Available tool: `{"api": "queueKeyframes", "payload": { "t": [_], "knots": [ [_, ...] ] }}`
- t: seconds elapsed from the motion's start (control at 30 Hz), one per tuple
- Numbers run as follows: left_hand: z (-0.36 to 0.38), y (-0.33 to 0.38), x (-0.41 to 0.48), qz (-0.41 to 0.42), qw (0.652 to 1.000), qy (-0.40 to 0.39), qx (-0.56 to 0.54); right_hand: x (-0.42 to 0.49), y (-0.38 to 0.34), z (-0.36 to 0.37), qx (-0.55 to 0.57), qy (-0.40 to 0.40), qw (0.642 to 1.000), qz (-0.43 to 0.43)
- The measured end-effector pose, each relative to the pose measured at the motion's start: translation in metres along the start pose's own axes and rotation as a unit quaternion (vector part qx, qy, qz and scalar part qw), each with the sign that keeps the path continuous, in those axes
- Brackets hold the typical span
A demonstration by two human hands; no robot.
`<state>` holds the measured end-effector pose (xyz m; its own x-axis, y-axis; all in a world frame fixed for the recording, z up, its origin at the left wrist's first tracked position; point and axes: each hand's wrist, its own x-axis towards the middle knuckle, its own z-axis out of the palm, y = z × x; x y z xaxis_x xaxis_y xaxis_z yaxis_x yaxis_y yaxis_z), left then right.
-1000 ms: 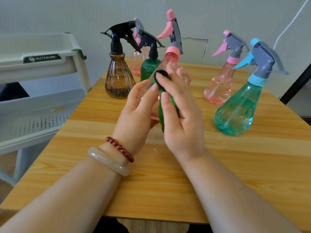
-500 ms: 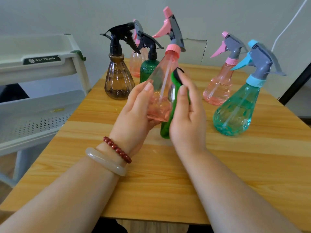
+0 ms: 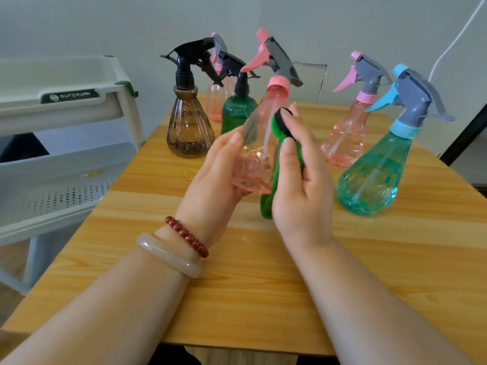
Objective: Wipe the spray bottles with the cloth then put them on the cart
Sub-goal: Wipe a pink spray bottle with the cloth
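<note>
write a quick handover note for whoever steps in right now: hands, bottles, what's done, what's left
Left hand holds a pink bottle by its base, off the table.
Right hand presses the cloth to its side.
Standing on the table: brown bottle, rear pink bottle, green bottle, right pink bottle, teal bottle.
Cart at left: no bottle seen on it.
Done: none carted. Left: finish this one, cart it, then the other five.

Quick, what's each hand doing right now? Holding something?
Left hand: closed, holding the pink spray bottle by its base.
Right hand: closed, holding the green cloth against that bottle.
</note>
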<state>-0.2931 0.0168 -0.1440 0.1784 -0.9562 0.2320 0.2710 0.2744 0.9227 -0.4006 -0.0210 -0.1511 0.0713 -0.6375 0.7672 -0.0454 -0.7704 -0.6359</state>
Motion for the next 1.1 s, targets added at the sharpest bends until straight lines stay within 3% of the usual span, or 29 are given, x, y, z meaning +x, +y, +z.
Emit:
{"api": "queueKeyframes", "payload": {
  "t": [0.17,0.3,0.4,0.47,0.6,0.77,1.0,1.1],
  "knots": [
    [0.005,-0.002,-0.006,-0.006,0.999,0.011,0.038,0.007,0.005,-0.01,0.01,0.084,0.991,0.105],
    [0.0,0.0,-0.004,-0.029,0.999,0.026,-0.011,0.001,0.002,-0.01,-0.016,0.022,0.999,-0.017],
    [-0.009,0.004,-0.002,-0.023,0.998,0.051,0.023,-0.001,0.002,-0.01,-0.027,0.001,0.997,-0.066],
    [-0.014,0.006,-0.002,-0.004,0.996,0.05,0.078,0.001,0.001,-0.011,-0.034,0.03,0.998,-0.044],
    [-0.017,0.003,0.0,0.02,0.981,0.057,0.186,0.007,0.001,-0.011,-0.003,0.104,0.988,0.112],
    [-0.011,-0.005,-0.002,0.083,0.922,0.057,0.373,0.008,-0.003,-0.01,0.0,0.088,0.991,0.105],
    [-0.016,-0.005,0.002,0.072,0.913,0.03,0.4,0.01,0.0,-0.014,0.028,0.086,0.989,0.118],
    [-0.016,-0.003,0.0,0.081,0.935,0.024,0.345,0.01,0.001,-0.014,0.012,0.08,0.99,0.117]
  ]
}}
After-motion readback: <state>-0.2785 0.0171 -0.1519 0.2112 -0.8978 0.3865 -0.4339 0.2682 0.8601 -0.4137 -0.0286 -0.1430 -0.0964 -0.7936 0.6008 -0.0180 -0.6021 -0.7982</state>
